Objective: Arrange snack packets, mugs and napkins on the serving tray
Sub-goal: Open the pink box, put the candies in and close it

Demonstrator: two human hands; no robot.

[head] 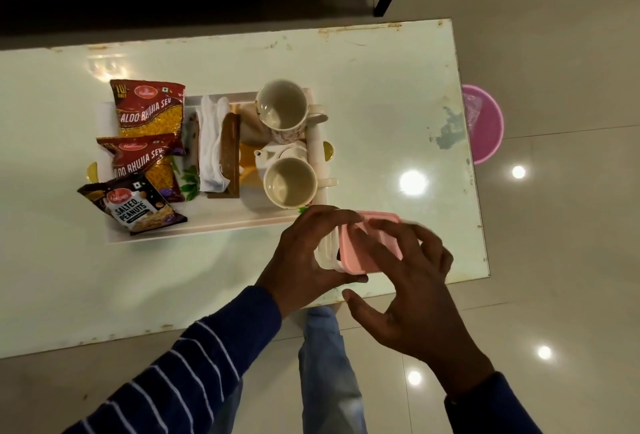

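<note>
A view from above onto a pale, glossy table [398,94] with worn edges. A white tray [221,219] sits near the middle of the table, its long side parallel to the table's long edges.

At the tray's left end lie three snack packets, overlapping in a line from far to near: a red sev packet [149,106] at the far left corner, a second sev packet [145,160] just nearer, and a dark peanuts packet [133,205] at the near left corner, jutting past the tray's left edge.

In the middle of the tray a brown holder [230,153] stands with white napkins [212,143] in it. At the tray's right end are two empty mugs, handles pointing right: the far mug [282,106] at the far right corner, the near mug [290,182] closer to the near edge. A small white teapot [277,153] shows between them.

Just off the tray's near right corner, both hands are together on a clear box with a pink lid [367,243], close to the table's near edge. The left hand [304,253] wraps the box's left side. The right hand [412,291] has spread fingers resting on the lid; whether they grip it cannot be told. Both sleeves are dark blue, the left one striped white.

A pink tub [485,125] stands on the floor beyond the table's right edge.
</note>
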